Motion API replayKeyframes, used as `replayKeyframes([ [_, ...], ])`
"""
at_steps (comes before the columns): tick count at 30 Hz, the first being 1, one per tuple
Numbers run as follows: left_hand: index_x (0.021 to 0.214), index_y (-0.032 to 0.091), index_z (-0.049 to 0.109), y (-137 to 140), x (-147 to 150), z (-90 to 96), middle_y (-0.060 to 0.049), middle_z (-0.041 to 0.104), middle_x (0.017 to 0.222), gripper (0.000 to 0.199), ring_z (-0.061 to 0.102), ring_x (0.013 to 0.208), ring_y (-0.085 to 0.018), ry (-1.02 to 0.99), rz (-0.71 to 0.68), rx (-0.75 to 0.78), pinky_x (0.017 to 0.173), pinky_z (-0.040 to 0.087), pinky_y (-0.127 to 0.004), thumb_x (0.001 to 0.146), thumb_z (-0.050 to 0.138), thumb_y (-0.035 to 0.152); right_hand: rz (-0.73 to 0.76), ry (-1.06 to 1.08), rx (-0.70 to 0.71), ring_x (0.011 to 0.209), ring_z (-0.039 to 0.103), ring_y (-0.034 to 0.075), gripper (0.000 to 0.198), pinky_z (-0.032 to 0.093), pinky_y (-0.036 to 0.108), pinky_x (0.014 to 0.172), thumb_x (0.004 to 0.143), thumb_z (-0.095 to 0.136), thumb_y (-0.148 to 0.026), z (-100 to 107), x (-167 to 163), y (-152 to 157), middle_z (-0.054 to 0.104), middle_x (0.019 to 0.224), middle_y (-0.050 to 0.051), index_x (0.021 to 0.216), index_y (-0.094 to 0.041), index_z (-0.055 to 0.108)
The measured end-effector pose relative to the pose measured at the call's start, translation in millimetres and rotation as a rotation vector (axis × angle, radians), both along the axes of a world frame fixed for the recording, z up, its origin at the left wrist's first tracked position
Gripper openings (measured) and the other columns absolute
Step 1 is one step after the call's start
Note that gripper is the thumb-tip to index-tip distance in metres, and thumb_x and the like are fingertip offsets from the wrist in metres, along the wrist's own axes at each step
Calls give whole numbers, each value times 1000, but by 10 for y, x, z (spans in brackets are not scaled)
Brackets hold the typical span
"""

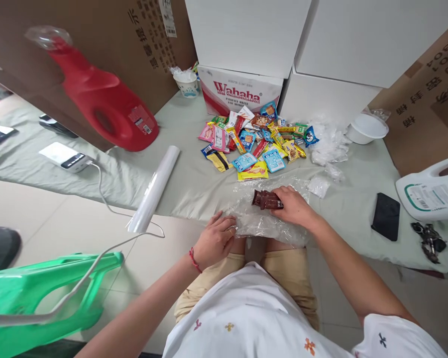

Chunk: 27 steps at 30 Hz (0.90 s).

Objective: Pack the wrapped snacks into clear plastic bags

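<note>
In my right hand [291, 206] are brown-wrapped snack bars [263, 199], gripped at their right end; how many I cannot tell. They are just over a crinkled sheet of clear plastic wrap [261, 226] at the bed's near edge. My left hand [219, 237] lies at the left border of this wrap, fingers stretched out and slightly bent, with no object showing in them. Beyond the wrap is a pile of small packaged snacks [248, 141] in blue, yellow, pink and red wrappers.
A roll of clear film [155, 191] lies left, near a red jug [108, 109] and a white charging device [65, 156]. Crumpled plastic [328, 141], a white tub [368, 128], a black phone [386, 217] and keys [429, 241] lie right. Boxes [242, 92] stand behind.
</note>
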State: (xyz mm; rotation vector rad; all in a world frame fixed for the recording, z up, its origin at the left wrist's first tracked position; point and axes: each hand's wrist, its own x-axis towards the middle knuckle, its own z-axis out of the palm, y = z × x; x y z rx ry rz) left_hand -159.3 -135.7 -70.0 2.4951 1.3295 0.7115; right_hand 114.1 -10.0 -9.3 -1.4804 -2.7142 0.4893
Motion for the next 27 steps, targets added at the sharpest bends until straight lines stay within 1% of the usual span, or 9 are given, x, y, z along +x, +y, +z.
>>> replayKeyframes([
  [4, 90, 21, 65, -25, 0, 54, -7, 75, 114, 19, 65, 122, -22, 15, -12, 0, 119, 36, -50, 91, 50, 10, 40, -26, -19, 113, 55, 34, 53, 45, 43, 95, 83, 78, -37, -114, -1, -65, 65, 121, 14, 130, -16, 62],
  [8, 94, 21, 66, -66, -11, 143, -8, 74, 115, 19, 63, 125, -24, -33, -17, 61, 118, 38, -51, 89, 53, 9, 72, 173, 76, 133, 46, 35, 73, 40, 52, 110, 87, 75, -46, -46, 109, -187, 54, 145, 16, 149, -20, 46],
  [11, 97, 21, 66, -74, -12, 238, -9, 74, 112, 19, 62, 124, -25, -106, 10, 93, 113, 44, -51, 89, 55, 8, 71, 342, 199, 140, 42, 34, 80, 36, 52, 118, 90, 70, -56, 28, 266, -472, 49, 151, 16, 154, -20, 39],
  [13, 98, 21, 66, -60, -13, 308, -9, 74, 110, 18, 64, 121, -25, -156, 34, 96, 111, 46, -50, 89, 56, 8, 72, 349, 268, 140, 42, 36, 87, 35, 54, 118, 87, 71, -60, -10, 365, -736, 49, 150, 19, 155, -18, 38],
  [15, 96, 21, 65, -26, -20, 372, -9, 74, 108, 17, 65, 120, -25, -205, 51, 90, 110, 47, -49, 90, 57, 8, 28, 296, 328, 132, 49, 37, 68, 41, 56, 111, 93, 69, -50, -105, 457, -966, 59, 139, 18, 149, -18, 48],
  [17, 94, 22, 66, 30, -37, 424, -8, 75, 107, 15, 65, 120, -24, -251, 53, 71, 111, 47, -49, 91, 59, 9, -46, 281, 355, 116, 58, 33, 33, 48, 51, 98, 100, 59, -30, -178, 552, -1076, 70, 115, 13, 131, -21, 64],
  [20, 93, 23, 67, 164, -63, 480, -6, 77, 102, 11, 68, 118, -23, -299, 58, 10, 113, 46, -47, 93, 60, 14, -105, 399, 285, 99, 61, 25, 21, 51, 40, 86, 102, 52, -21, -119, 705, -945, 72, 93, 6, 106, -24, 72],
  [24, 91, 22, 69, 422, -42, 531, -4, 78, 97, 12, 73, 105, -21, -321, 185, -115, 116, 42, -46, 95, 59, 28, -171, 538, 37, 86, 64, 20, 20, 51, 31, 75, 98, 59, -36, 103, 841, -408, 70, 89, 4, 92, -24, 73],
  [27, 88, 22, 70, 617, 18, 535, -3, 79, 94, 21, 73, 90, -21, -291, 366, -237, 99, 52, -38, 92, 58, 39, -271, 601, -174, 72, 61, 17, 27, 47, 26, 61, 90, 62, -45, 89, 837, 10, 67, 81, 3, 83, -20, 71],
])
